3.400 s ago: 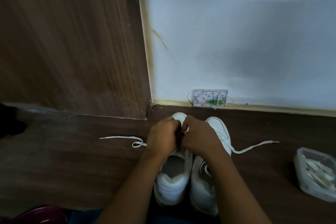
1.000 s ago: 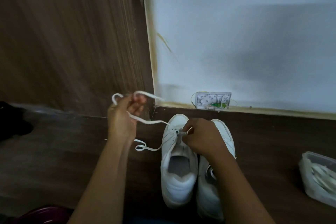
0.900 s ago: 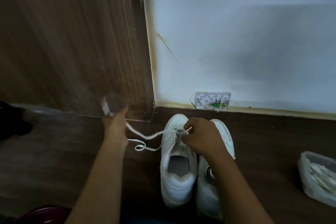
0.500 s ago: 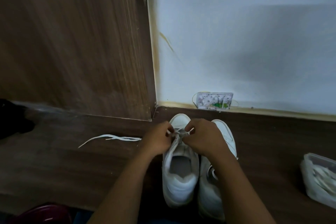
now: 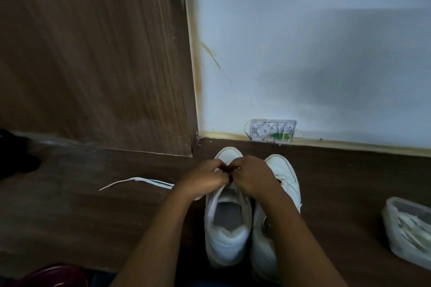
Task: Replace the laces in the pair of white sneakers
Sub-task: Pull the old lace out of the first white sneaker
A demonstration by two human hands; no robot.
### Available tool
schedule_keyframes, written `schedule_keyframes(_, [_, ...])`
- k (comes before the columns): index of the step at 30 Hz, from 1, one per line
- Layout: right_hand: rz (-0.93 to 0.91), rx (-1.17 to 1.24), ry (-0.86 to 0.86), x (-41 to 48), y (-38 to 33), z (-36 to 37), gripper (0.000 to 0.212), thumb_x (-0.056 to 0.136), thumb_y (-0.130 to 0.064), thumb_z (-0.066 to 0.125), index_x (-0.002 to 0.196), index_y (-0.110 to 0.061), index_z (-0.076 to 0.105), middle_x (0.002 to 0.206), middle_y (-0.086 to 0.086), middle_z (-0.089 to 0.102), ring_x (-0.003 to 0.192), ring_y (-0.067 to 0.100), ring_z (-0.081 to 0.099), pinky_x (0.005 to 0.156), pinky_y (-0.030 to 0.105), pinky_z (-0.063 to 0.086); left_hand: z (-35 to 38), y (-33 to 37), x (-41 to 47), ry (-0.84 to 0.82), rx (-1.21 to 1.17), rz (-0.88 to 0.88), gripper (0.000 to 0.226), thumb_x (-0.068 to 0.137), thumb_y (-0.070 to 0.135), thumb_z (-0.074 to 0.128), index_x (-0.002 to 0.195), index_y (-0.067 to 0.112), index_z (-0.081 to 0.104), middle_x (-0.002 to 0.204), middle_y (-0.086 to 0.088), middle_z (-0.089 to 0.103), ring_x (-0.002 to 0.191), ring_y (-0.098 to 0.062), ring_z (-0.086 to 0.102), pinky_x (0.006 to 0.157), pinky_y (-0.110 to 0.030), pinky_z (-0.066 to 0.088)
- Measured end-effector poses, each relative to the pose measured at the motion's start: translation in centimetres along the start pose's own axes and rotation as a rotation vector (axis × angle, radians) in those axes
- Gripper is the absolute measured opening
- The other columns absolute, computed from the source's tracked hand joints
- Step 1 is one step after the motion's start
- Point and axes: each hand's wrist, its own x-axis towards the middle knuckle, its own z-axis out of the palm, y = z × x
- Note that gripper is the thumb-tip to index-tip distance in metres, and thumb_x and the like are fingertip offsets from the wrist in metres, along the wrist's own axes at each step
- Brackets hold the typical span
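On dark floor [image 5: 70,216] by far wall [image 5: 303,65]: left sneaker [image 5: 226,240], right sneaker [image 5: 285,177] side by side, toes to wall. Left hand [image 5: 205,182], right hand [image 5: 253,179] meet over left sneaker's front eyelets, fingers curled, pinching white lace [image 5: 137,180]; its loose end trails left. Clear container [image 5: 396,235] far right.

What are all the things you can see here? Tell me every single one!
sneakers: 2, white, side by side on the floor, toes toward the wall
lace: 1, white, on the floor, running under the left hand
plastic container: 1, clear, on the floor at the right
spare laces: several, whitish, inside the container
wall box: 1, white with green, at the wall's foot
wooden panel: 1, brown, upright, left
wall: 1, white
floor: 1, dark wood
round thing: 1, dark red, bottom left, cut off
black thing: 1, left edge, unclear
left hand: fingers curled on the lace
right hand: same, fingertips meeting the left's
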Motion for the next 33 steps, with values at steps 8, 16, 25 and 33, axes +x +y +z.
schedule_keyframes(8, [0.055,-0.012,0.055,0.8,0.4,0.6,0.026,0.087,-0.02,0.052,0.098,-0.008,0.071,0.102,0.011,0.068,0.098,0.027,0.061,0.078,0.027,0.044,0.3,0.2,-0.3,0.03,0.464,0.024,0.043,0.078,0.022,0.06,0.119,0.018,0.051,0.112,-0.01,0.052,0.103,-0.026,0.053,0.081,-0.032,0.043])
schedule_keyframes(16, [0.09,-0.163,0.018,1.9,0.3,1.7,0.024,0.086,-0.024,0.051,0.094,-0.006,0.066,0.104,0.013,0.066,0.102,0.029,0.06,0.073,0.026,0.038,-0.5,-0.9,-0.5,0.024,0.468,0.035,0.029,0.072,0.024,0.063,0.097,0.025,0.049,0.097,-0.003,0.037,0.103,-0.026,0.042,0.081,-0.031,0.039])
schedule_keyframes(25, [0.172,0.069,-0.156,1.5,0.5,0.6,0.025,0.094,-0.008,0.042,0.104,0.0,0.063,0.106,0.015,0.064,0.099,0.027,0.06,0.068,0.018,0.035,-0.5,-1.1,-0.2,-0.026,0.159,0.163,0.02,0.064,0.028,0.067,0.07,0.022,0.049,0.074,0.003,0.047,0.07,-0.014,0.045,0.065,-0.031,0.034])
schedule_keyframes(33, [0.334,0.703,-0.171,1.1,0.4,0.5,0.029,0.092,-0.003,0.047,0.069,-0.022,0.049,0.067,-0.005,0.051,0.059,0.01,0.046,0.056,0.022,0.041,0.0,-1.5,1.3,0.071,0.074,0.187,0.027,0.087,0.011,0.059,0.061,0.016,0.061,0.061,0.0,0.055,0.063,-0.01,0.05,0.064,-0.033,0.041])
